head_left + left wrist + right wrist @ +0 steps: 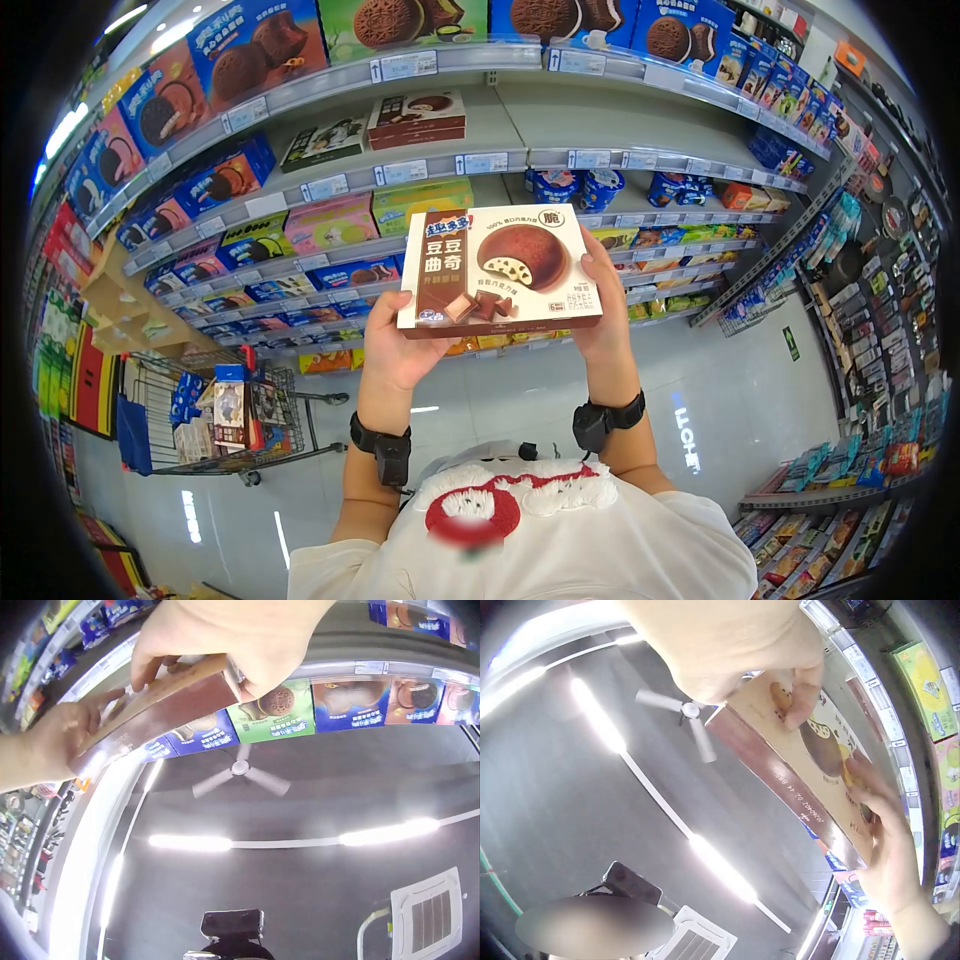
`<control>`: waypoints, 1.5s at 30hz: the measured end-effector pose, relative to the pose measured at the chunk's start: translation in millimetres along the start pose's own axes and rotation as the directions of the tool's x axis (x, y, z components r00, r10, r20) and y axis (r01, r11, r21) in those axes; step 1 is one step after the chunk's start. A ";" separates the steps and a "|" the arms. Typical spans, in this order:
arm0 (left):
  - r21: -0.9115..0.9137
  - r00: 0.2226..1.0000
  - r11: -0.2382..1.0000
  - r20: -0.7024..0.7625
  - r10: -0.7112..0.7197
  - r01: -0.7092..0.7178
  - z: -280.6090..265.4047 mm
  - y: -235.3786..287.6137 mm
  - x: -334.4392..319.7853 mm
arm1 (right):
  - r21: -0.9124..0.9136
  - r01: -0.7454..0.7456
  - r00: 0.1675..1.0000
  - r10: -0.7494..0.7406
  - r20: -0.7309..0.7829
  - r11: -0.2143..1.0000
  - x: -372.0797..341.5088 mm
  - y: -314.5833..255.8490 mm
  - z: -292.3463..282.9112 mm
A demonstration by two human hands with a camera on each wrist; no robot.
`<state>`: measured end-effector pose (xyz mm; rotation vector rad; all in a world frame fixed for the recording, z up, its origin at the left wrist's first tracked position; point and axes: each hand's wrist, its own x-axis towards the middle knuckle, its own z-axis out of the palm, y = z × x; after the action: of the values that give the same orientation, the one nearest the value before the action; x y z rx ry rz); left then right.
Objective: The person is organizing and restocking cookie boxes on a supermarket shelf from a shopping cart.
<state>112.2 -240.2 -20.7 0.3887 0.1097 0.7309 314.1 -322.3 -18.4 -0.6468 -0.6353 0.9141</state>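
Note:
A flat cream and brown cookie box point(505, 265) is held up in front of the chest, printed front facing the head camera. The left hand point(400, 345) grips its left edge, thumb on the near corner. At the right edge the right hand point(605, 300) holds it, the fingers partly hidden behind. In the left wrist view the box's brown side point(161, 716) shows between the left hand point(232, 634) and the right hand point(60, 735). The right wrist view shows fingers of the right hand point(742, 652) and left hand point(892, 851) bent against the box's underside point(802, 742).
Shelves point(450, 160) of snack boxes rise in front, with similar brown boxes point(417, 115) beside a dark green box point(325, 142). A shopping cart point(215, 410) holding packages stands at lower left. More racks point(880, 300) line the right side.

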 end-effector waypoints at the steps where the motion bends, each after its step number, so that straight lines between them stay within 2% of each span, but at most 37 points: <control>1: 0.006 1.000 1.000 -0.006 0.007 -0.007 -1.1 2.3 -2.3 | -0.005 0.004 1.000 -0.004 0.014 1.000 0.6 0.6 2.7; 6: 0.065 1.000 0.997 0.008 0.029 -0.030 -19.6 16.5 -10.8 | -0.034 0.026 0.996 -0.023 0.090 0.999 6.9 9.7 14.3; 8: 0.101 0.999 0.994 0.020 0.040 -0.042 -23.7 23.7 -16.2 | -0.047 0.004 0.994 0.001 0.109 0.999 9.1 14.3 18.4; 9: 0.057 0.997 0.995 0.020 0.075 -0.076 -25.9 26.2 -19.1 | -0.052 -0.007 0.993 0.013 0.117 0.999 9.7 17.5 20.9; 12: 0.135 0.992 0.983 0.025 0.123 -0.125 -32.2 37.8 -30.1 | -0.045 -0.045 0.995 0.049 0.085 0.998 11.7 27.7 32.3; 16: 0.094 0.993 0.989 0.040 0.112 -0.116 -36.5 53.1 -38.5 | -0.033 -0.092 0.989 0.095 0.110 0.995 17.9 44.8 38.6; 20: 0.037 0.984 0.990 -0.107 0.139 -0.136 -50.0 61.1 -41.6 | -0.064 -0.130 0.985 0.136 0.105 0.989 26.0 62.8 44.8; 21: 0.075 0.968 0.981 -0.168 0.188 -0.178 -51.6 62.1 -41.6 | -0.072 -0.136 0.985 0.143 0.098 0.988 26.4 66.9 46.8; 24: 0.105 0.967 0.974 -0.139 0.214 -0.200 -60.3 70.9 -42.9 | -0.073 -0.152 0.986 0.156 0.059 0.986 26.8 80.8 53.2; 25: 0.032 0.971 0.982 -0.149 0.188 -0.186 -60.5 75.9 -44.9 | -0.069 -0.162 0.985 0.166 0.046 0.984 27.6 86.7 53.5; 31: 0.307 0.958 0.926 -0.113 0.264 -0.218 -69.9 95.4 -47.3 | -0.099 -0.107 0.994 0.108 0.002 0.989 28.2 110.8 64.3; 34: 0.566 0.948 0.801 -0.103 0.302 -0.194 -76.4 104.3 -38.9 | -0.134 -0.086 0.995 0.092 0.036 0.987 31.6 112.1 62.2; 41: 0.677 0.946 0.707 -0.049 0.321 -0.205 -86.6 126.0 14.7 | -0.265 0.039 0.966 0.031 0.255 0.963 85.5 110.4 50.3; 43: 0.657 0.931 0.710 -0.031 0.364 -0.255 -86.8 132.4 38.3 | -0.242 0.010 0.967 0.052 0.249 0.970 107.6 106.2 53.4; 45: 0.682 0.904 0.645 0.056 0.425 -0.345 -84.3 138.1 67.0 | -0.221 -0.005 0.979 0.050 0.199 0.975 138.0 103.7 54.2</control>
<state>55.7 -76.0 -43.2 1.1118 0.4198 1.1374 286.1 -144.0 -29.8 -0.7659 -0.9219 0.9508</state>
